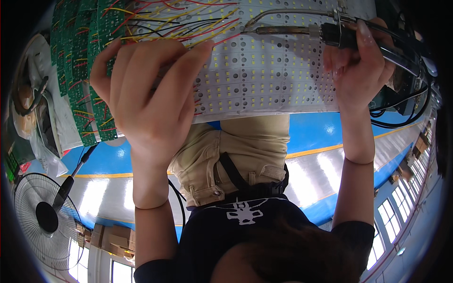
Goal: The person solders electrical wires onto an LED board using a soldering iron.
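Observation:
My left hand (146, 94) lies flat on a white LED panel (273, 80) dotted with small yellow squares. Its fingers press down on a bundle of red, yellow and black wires (188, 23) running across the panel's top. My right hand (358, 66) grips the black handle of a soldering iron (339, 34) at the upper right. The iron's metal tip (257, 29) points left and sits over the panel near the wire ends. A second thin metal tube runs just above the tip.
Green circuit boards (80, 70) with short wires line the panel's left side. Black cables (401, 118) trail from the iron at the right. A floor fan (45, 214) stands at lower left over a blue floor with a yellow line. My beige trousers and dark shirt fill the lower middle.

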`<action>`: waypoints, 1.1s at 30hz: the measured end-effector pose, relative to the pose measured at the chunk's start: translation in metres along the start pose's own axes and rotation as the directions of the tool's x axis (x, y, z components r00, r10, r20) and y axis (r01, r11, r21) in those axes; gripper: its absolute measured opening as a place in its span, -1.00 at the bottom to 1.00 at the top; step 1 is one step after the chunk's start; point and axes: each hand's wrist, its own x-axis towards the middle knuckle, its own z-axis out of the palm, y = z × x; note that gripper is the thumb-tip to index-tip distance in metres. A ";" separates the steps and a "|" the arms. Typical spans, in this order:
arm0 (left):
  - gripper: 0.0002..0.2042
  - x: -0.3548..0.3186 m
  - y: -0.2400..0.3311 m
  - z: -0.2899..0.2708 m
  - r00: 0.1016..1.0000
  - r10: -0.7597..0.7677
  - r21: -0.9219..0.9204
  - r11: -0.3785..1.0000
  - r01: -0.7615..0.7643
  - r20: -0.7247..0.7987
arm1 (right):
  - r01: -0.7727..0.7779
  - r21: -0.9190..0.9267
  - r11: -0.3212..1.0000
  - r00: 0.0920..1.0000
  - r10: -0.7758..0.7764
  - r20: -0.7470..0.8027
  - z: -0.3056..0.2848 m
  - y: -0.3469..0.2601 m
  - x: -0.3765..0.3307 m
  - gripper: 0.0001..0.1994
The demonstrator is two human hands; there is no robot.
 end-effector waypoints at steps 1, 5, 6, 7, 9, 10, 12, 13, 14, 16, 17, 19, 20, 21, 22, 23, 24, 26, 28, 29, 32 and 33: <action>-0.72 0.000 0.000 0.000 1.000 0.002 -0.001 1.000 -0.002 -0.001 | 0.014 0.002 1.000 1.000 -0.014 -0.005 0.000 0.000 0.000 -0.80; -0.72 0.000 -0.001 0.000 1.000 0.008 -0.002 1.000 -0.008 0.003 | 0.032 -0.004 0.999 0.999 -0.032 0.001 0.003 -0.002 0.001 -0.86; -0.72 0.000 -0.001 0.000 1.000 0.007 -0.006 1.000 -0.007 0.002 | 0.032 -0.008 0.999 0.999 -0.032 0.001 0.002 -0.002 0.000 -0.86; -0.72 0.000 0.000 0.001 1.000 0.008 -0.011 1.000 -0.008 0.003 | 0.020 0.000 1.000 1.000 -0.020 -0.010 0.001 -0.002 -0.001 -0.86; -0.71 0.001 0.000 0.000 1.000 0.006 -0.012 1.000 -0.006 0.005 | 0.008 0.012 1.000 1.000 -0.008 -0.018 0.001 -0.002 -0.002 -0.86; -0.72 0.000 0.000 0.000 1.000 0.006 -0.009 1.000 -0.006 0.008 | -0.015 0.015 1.000 0.998 0.016 -0.058 0.003 -0.003 -0.002 -0.86; -0.72 0.000 -0.001 -0.001 1.000 0.005 -0.008 1.000 -0.005 0.010 | -0.039 0.017 0.999 0.994 0.040 -0.097 0.002 -0.002 -0.003 -0.87; -0.72 0.000 -0.001 0.000 1.000 0.006 -0.012 1.000 -0.006 0.008 | -0.002 0.055 0.998 0.999 0.005 -0.051 -0.001 -0.001 -0.004 -0.87; -0.71 0.000 -0.001 0.000 1.000 0.008 -0.015 1.000 -0.007 0.006 | 0.033 0.094 0.995 0.999 -0.032 -0.006 -0.003 0.000 -0.005 -0.87; -0.71 0.000 -0.001 0.000 1.000 0.007 -0.009 1.000 -0.007 0.007 | 0.061 -0.041 0.997 0.995 -0.064 -0.080 -0.002 0.003 -0.005 -0.86; -0.71 0.000 -0.001 -0.001 1.000 0.006 -0.004 1.000 -0.006 0.008 | 0.079 -0.178 0.981 0.983 -0.106 -0.148 -0.002 0.005 -0.004 -0.85; -0.71 0.001 0.000 -0.001 1.000 0.003 -0.005 1.000 -0.003 0.011 | 0.426 -0.551 0.718 0.876 -0.480 0.051 -0.020 0.019 0.011 -0.83; -0.70 0.002 0.001 -0.001 1.000 0.000 -0.004 1.000 0.000 0.014 | 0.648 -0.729 0.223 0.644 -0.671 0.368 -0.027 0.024 0.016 -0.81; -0.70 0.002 0.000 -0.001 1.000 -0.003 0.002 1.000 0.003 0.018 | 0.650 -0.725 0.229 0.644 -0.672 0.366 -0.019 0.018 0.012 -0.81; -0.70 0.001 -0.001 -0.002 1.000 -0.004 0.005 1.000 0.004 0.019 | 0.465 -0.510 0.723 0.874 -0.468 0.133 -0.005 0.004 0.003 -0.78; -0.70 0.000 -0.001 -0.002 1.000 -0.006 0.008 1.000 0.006 0.021 | 0.120 -0.138 0.983 0.993 -0.118 0.022 0.003 -0.003 -0.001 -0.75; -0.70 0.000 -0.001 -0.001 1.000 -0.005 0.006 1.000 0.005 0.020 | 0.120 -0.140 0.983 0.993 -0.119 0.021 0.002 -0.004 -0.001 -0.75; -0.70 0.000 0.000 -0.001 1.000 -0.008 0.002 1.000 0.008 0.017 | 0.109 -0.098 0.989 0.994 -0.108 0.019 0.002 -0.005 0.000 -0.74; -0.70 0.000 0.000 -0.002 1.000 -0.004 0.006 1.000 0.004 0.019 | 0.119 -0.136 0.984 0.993 -0.118 0.009 0.005 -0.008 0.000 -0.74; -0.71 0.000 -0.001 -0.002 1.000 0.000 0.010 1.000 0.000 0.021 | 0.127 -0.174 0.976 0.992 -0.129 -0.001 0.006 -0.008 0.000 -0.75; -0.71 0.000 0.000 -0.001 1.000 -0.001 0.009 1.000 0.001 0.016 | 0.170 -0.270 0.948 0.985 -0.174 0.009 -0.003 0.000 -0.001 -0.76; -0.71 0.000 0.000 -0.001 1.000 -0.002 0.007 1.000 0.002 0.017 | 0.169 -0.272 0.947 0.985 -0.173 0.009 -0.002 0.000 -0.001 -0.76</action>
